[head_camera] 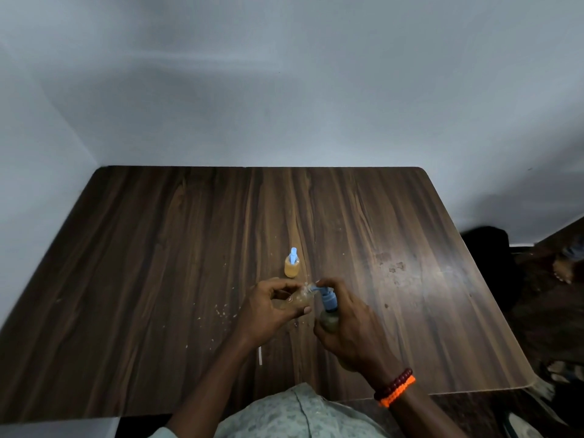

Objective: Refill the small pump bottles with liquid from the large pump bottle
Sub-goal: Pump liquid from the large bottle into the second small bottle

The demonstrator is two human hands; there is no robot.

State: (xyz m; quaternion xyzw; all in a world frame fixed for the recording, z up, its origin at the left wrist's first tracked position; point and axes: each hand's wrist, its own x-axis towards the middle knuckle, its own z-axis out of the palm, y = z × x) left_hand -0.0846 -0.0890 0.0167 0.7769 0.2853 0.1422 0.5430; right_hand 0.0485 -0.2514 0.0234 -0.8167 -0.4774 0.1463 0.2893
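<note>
Frame centre: left hand (268,306) gripped the light, slick small bottle (298,300); right hand (344,324) clasped the heavier large pump bottle (329,317), best held mid-body.

A dark wood-grain table (158,263) with rounded corners stands against a pale wall. On it stand a small pump bottle (292,263) of amber liquid, a thin white stick (260,355), and scattered pale specks.
</note>
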